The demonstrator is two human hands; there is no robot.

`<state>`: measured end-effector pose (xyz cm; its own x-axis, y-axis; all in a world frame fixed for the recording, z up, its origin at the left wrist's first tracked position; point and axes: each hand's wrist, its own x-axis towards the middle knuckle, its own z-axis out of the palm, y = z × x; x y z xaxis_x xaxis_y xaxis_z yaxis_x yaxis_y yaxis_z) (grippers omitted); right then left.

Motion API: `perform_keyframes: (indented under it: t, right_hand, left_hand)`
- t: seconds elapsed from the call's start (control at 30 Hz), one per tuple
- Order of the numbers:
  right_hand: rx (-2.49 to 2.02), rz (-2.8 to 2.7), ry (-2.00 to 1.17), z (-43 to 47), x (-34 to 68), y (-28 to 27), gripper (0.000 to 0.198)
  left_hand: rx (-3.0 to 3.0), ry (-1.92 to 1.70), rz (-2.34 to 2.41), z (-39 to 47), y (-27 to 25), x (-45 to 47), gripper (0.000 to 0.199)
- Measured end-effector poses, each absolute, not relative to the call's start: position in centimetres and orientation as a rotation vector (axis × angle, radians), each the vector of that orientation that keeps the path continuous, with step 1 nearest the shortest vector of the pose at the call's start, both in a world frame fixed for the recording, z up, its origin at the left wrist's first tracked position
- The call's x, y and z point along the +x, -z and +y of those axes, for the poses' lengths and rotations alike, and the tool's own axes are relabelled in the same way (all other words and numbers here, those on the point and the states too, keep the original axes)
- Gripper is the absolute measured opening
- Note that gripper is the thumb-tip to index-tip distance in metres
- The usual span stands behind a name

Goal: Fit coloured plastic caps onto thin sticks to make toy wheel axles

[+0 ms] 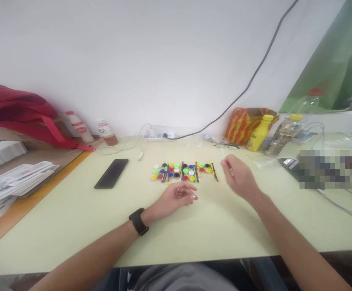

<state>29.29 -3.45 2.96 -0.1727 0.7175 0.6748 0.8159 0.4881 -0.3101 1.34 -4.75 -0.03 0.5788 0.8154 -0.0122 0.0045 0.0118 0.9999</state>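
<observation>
Small round coloured discs lie on the table in short rows, with bundles of thin coloured plastic sticks laid upright between them. My left hand, with a black watch on its wrist, hovers just in front of the discs. Its fingers are loosely bent and apart, with nothing visible in them. To the right of the rightmost sticks is my right hand, its fingers curled closed. Whatever it may hold is hidden by the fingers.
A black phone lies left of the discs. At the back stand a power strip, a striped bag, a yellow bottle and drink bottles. Stacked papers and a red bag are at the left.
</observation>
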Motion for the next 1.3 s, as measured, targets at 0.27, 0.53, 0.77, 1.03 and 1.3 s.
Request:
perform_keyframes:
  t: [0.27, 0.53, 0.77, 1.03, 1.3]
  right_hand:
    - [-2.059, -2.334, 0.009, -2.4, 32.6, -1.3, 0.024]
    - [-2.275, -2.325, -0.066, -1.8, 32.4, -0.1, 0.025]
    - [-2.428, -2.221, 0.113, -0.7, 32.9, 0.8, 0.025]
    - [-2.295, -2.092, 0.172, -1.2, 31.8, 0.0, 0.021]
    - [-1.910, -2.103, 0.089, -1.3, 28.8, 0.9, 0.021]
  left_hand:
    - [1.472, -0.691, 0.758, -4.9, -0.1, 1.3, 0.031]
    - [1.593, -0.632, 0.779, -5.0, -0.6, 1.3, 0.030]
    - [1.660, -0.609, 0.772, -5.0, -0.6, 1.3, 0.029]
    - [1.693, -0.612, 0.741, -4.9, -0.4, 1.2, 0.029]
    - [1.719, -0.617, 0.737, -4.9, -0.5, 1.2, 0.030]
